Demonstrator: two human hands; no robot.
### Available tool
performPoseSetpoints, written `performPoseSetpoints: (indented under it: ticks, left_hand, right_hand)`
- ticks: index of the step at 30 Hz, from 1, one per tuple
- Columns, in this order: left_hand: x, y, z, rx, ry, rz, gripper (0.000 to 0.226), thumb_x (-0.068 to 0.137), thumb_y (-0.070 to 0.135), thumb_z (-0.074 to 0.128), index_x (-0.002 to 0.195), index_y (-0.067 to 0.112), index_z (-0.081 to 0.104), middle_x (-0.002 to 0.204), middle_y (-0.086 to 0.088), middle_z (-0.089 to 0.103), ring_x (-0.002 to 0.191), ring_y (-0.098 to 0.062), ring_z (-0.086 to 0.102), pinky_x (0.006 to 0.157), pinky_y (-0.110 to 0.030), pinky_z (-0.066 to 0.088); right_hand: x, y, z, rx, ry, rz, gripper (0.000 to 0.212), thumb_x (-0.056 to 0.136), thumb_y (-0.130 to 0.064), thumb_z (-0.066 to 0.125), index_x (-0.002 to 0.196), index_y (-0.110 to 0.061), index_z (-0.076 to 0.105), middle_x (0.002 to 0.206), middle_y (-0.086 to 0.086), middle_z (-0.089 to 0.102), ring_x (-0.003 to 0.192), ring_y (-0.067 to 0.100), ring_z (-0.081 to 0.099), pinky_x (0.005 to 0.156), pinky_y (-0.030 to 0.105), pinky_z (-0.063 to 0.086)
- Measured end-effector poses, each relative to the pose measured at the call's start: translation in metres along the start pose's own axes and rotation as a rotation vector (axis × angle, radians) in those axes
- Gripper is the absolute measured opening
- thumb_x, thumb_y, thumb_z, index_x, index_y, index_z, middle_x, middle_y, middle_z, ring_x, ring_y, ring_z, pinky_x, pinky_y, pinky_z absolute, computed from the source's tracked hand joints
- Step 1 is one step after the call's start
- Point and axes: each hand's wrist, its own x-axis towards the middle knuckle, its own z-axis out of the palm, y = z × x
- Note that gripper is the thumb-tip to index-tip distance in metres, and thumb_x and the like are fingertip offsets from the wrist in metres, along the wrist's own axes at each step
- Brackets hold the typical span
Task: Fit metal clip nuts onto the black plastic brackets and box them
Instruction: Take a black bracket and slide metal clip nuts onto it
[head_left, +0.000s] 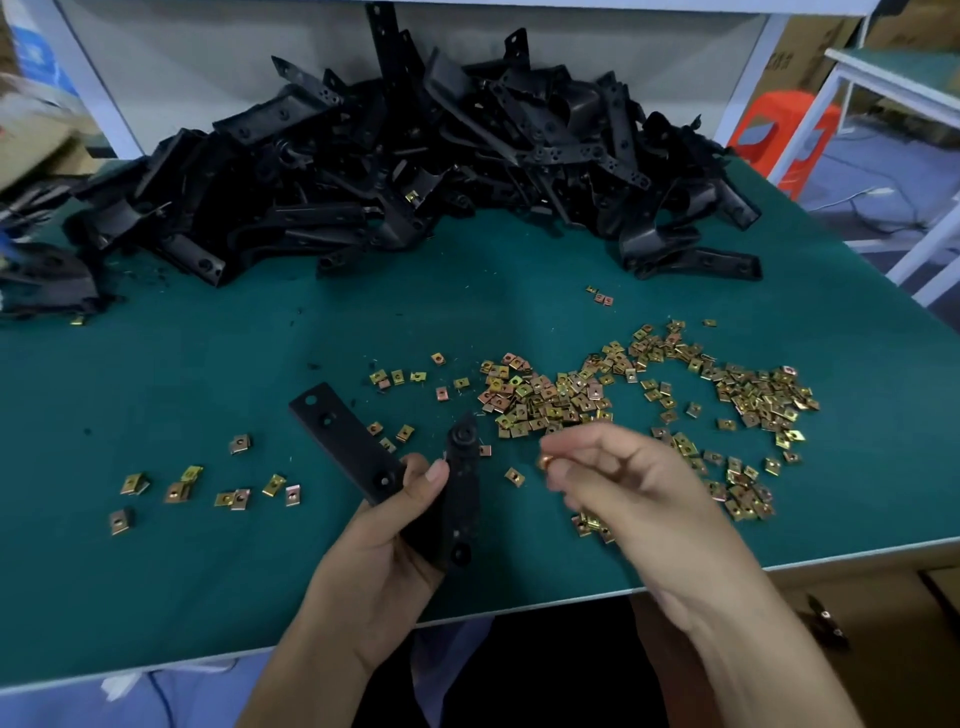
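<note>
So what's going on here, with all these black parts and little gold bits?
A person is putting parts together by hand at a green-topped table. The left hand grips a black plastic angled bracket. The right hand pinches a small brass-coloured metal clip nut close beside it, not yet fitted on. Many more loose clip nuts lie scattered across the table, mostly to the right, and a big heap of black brackets sits at the back. No box is in view.
</note>
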Motion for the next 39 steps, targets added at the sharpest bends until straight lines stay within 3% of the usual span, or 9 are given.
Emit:
performPoseSetpoints:
  ticks: [2,7,14,19,25,30,39]
  left_hand:
    - [0.002,0.000,0.002,0.000,-0.021,-0.016,0.051,0.066,0.019,0.090,0.095,0.019,0.049,0.097,-0.004,0.064,0.085,-0.018,0.067,0.073,-0.031,0.056]
    - [0.004,-0.003,-0.002,0.015,-0.095,-0.006,0.052,0.066,0.020,0.094,0.084,0.023,0.045,0.089,-0.002,0.064,0.078,-0.015,0.066,0.068,-0.027,0.054]
    - [0.006,-0.003,-0.007,-0.011,-0.162,0.004,0.047,0.071,0.020,0.092,0.085,0.022,0.047,0.092,-0.004,0.066,0.083,-0.016,0.068,0.067,-0.026,0.055]
    - [0.005,-0.006,-0.010,0.017,-0.225,0.043,0.053,0.074,0.021,0.090,0.082,0.021,0.037,0.091,-0.004,0.064,0.082,-0.015,0.065,0.068,-0.024,0.053]
    - [0.002,-0.006,-0.007,0.029,-0.233,0.054,0.035,0.085,0.016,0.072,0.075,0.020,0.039,0.082,-0.001,0.061,0.076,-0.013,0.064,0.061,-0.023,0.052]
    - [0.002,-0.006,-0.008,0.009,-0.227,0.043,0.041,0.083,0.016,0.078,0.074,0.020,0.039,0.081,-0.001,0.060,0.075,-0.012,0.063,0.061,-0.024,0.053]
    - [0.005,-0.007,-0.009,0.088,-0.264,0.068,0.045,0.077,0.020,0.089,0.074,0.021,0.044,0.085,-0.006,0.061,0.082,-0.018,0.065,0.067,-0.027,0.054]
  right_hand:
    - [0.000,0.004,0.012,0.128,-0.023,0.051,0.027,0.092,0.003,0.064,0.091,-0.020,0.078,0.088,0.001,0.076,0.084,0.013,0.073,0.072,0.017,0.054]
    - [0.003,0.011,0.030,0.234,-0.009,0.076,0.025,0.089,0.002,0.067,0.095,-0.018,0.080,0.092,0.008,0.077,0.089,0.017,0.071,0.082,0.023,0.055]
    - [0.004,0.007,0.042,0.356,-0.003,0.113,0.019,0.085,-0.001,0.072,0.097,-0.014,0.077,0.089,0.012,0.076,0.080,0.016,0.071,0.071,0.022,0.055]
    - [0.003,0.007,0.045,0.412,0.024,0.159,0.019,0.082,0.001,0.073,0.100,-0.005,0.073,0.100,0.029,0.071,0.086,0.030,0.071,0.078,0.033,0.061]
    - [0.001,0.006,0.049,0.551,0.029,0.200,0.036,0.063,-0.012,0.077,0.098,-0.004,0.072,0.100,0.025,0.074,0.080,0.024,0.073,0.068,0.026,0.059]
    - [-0.001,0.008,0.048,0.599,0.020,0.210,0.024,0.068,-0.008,0.074,0.092,-0.006,0.074,0.094,0.022,0.074,0.075,0.022,0.073,0.066,0.026,0.060]
    - [-0.003,0.004,0.043,0.502,0.020,0.171,0.029,0.066,-0.007,0.077,0.094,-0.006,0.070,0.086,0.020,0.072,0.071,0.022,0.070,0.064,0.027,0.059]
